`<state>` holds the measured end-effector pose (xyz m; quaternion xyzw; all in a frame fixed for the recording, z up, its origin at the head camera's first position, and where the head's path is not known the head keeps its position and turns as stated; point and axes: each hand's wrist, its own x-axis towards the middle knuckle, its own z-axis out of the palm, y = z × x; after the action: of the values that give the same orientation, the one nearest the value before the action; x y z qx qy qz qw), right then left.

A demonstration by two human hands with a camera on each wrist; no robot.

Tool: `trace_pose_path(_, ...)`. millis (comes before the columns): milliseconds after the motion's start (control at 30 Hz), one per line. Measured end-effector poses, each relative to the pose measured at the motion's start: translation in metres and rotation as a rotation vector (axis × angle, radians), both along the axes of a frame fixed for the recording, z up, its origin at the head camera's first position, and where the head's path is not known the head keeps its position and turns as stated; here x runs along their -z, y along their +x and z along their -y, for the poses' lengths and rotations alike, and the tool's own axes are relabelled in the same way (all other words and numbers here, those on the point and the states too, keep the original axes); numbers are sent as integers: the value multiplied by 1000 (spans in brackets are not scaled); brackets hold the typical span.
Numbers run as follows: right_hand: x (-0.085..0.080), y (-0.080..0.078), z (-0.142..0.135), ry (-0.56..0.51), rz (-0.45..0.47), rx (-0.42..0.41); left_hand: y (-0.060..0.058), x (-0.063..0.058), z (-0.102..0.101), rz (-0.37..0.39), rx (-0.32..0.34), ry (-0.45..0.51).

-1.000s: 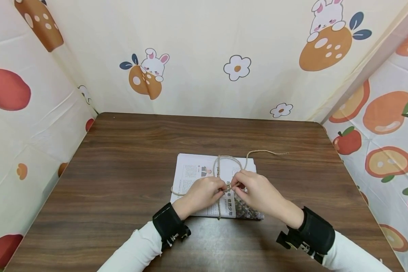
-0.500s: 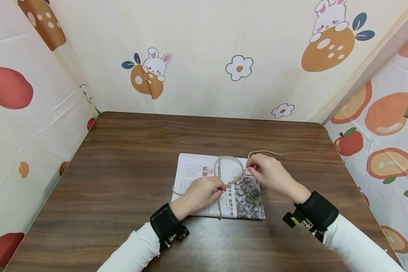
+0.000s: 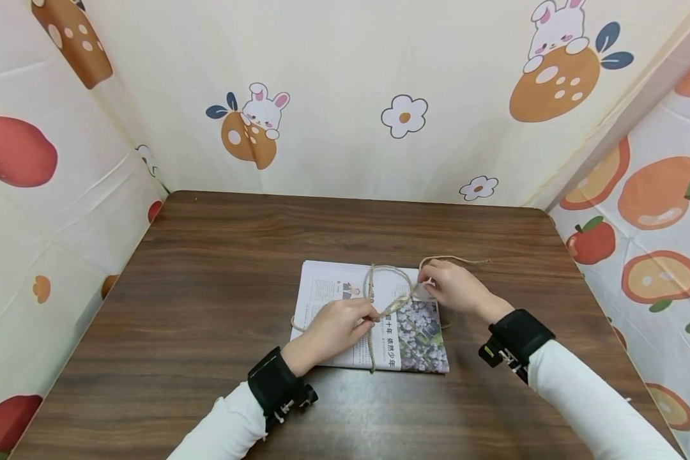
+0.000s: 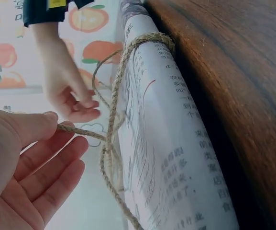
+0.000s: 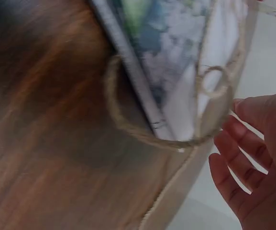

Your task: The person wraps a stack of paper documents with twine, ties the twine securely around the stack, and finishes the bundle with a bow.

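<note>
A stack of folded newspapers (image 3: 420, 345) lies on the table, with jute twine (image 3: 371, 351) crossing it both ways. Over the stack's middle is my left hand (image 3: 339, 326). In the left wrist view its thumb and index finger pinch one strand of twine (image 4: 82, 132), while the other fingers are loosely bent. Near the upper right corner, my right hand (image 3: 457, 284) holds another part of the twine at its fingertips. A big curve of twine (image 5: 149, 140) hangs past the paper's edge in the blurred right wrist view. Fingers partly hide the crossing point.
The brown wooden table (image 3: 236, 255) surrounds the stack. A loose twine end (image 3: 466, 260) trails past its upper right corner. A patterned curtain (image 3: 333, 76) stands behind the table, with fruit-print cloth (image 3: 667, 243) at the sides.
From beside my left hand at the crossing, my right hand has moved up and right to the stack's corner. My left hand stays at the middle, shifting slightly left.
</note>
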<state>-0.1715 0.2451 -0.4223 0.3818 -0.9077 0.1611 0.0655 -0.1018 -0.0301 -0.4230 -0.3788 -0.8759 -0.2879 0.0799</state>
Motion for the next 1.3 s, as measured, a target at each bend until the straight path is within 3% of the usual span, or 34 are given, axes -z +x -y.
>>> trace_pose_path(133, 11, 0, -1, 11, 1, -44, 1, 0, 3, 5, -9, 22)
trace_pose_path(567, 23, 1, 6, 100, -76, -24, 7, -4, 21, 4, -53, 104)
trace_pose_path(800, 24, 3, 6, 53, -112, -48, 11, -5, 35, 31, -84, 149)
trace_pose_path(1100, 16, 1, -2, 113, -21, 102, 19, -3, 52, 97, -104, 149)
trace_pose_path(1300, 12, -1, -7, 103, -34, 158, 25, 2, 62, 145, -89, 160)
